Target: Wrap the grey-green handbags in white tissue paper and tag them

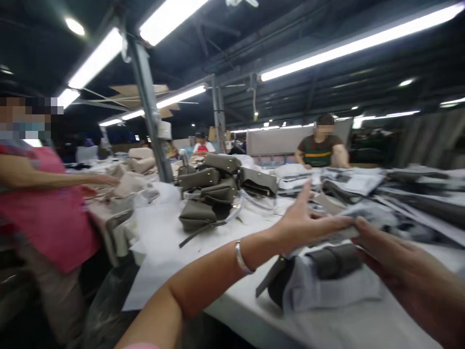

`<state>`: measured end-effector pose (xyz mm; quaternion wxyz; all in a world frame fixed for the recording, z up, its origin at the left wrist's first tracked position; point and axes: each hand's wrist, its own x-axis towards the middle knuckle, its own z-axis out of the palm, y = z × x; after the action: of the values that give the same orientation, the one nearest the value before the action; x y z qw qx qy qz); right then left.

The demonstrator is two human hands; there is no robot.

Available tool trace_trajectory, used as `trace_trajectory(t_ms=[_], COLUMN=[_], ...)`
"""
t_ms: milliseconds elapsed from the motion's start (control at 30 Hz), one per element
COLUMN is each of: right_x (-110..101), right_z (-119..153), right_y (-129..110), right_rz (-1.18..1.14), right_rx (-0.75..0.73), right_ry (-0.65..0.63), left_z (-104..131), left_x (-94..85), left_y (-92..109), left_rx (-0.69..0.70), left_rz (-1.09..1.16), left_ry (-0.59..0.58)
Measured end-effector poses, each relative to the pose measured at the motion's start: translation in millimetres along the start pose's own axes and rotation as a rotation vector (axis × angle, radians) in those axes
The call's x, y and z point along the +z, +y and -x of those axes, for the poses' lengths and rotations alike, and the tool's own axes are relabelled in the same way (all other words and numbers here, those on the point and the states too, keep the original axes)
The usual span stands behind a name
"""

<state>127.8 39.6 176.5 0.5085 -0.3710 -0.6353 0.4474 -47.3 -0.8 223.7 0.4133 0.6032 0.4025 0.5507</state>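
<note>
while near the grey bag, left hand loose, grip wide; right hand blurred, grip unclear

In front of me a dark grey-green bag lies on the pale surface, its near side covered by whitish wrapping; I see its dark top bare and a strap-like piece slanting down at its left, details blurred

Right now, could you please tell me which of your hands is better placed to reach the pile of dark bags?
Probably the left: the left hand is nearer the pile of dark bags, while the right hand is farther off, beside the partly wrapped item.
</note>
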Motion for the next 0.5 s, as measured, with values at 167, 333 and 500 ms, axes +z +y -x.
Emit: trace_trajectory(t_ms=[167, 333, 500], right_x=[5, -1, 16], right_z=[12, 23, 33], right_y=[-29, -18, -2], right_rz=[-0.305, -0.711, -0.838], right_rx=[0.259, 0.291, 0.212], right_ry=[0.037, 0.026, 0.014], left_z=[-14, -12, -5], left_x=[-1.4, -2.0, 0.2], left_y=[-11, -8, 0], left_rx=[-0.053, -0.037, -0.004], left_rz=[0.165, 0.163, 0.120], left_ry=[-0.078, -0.120, -0.196])
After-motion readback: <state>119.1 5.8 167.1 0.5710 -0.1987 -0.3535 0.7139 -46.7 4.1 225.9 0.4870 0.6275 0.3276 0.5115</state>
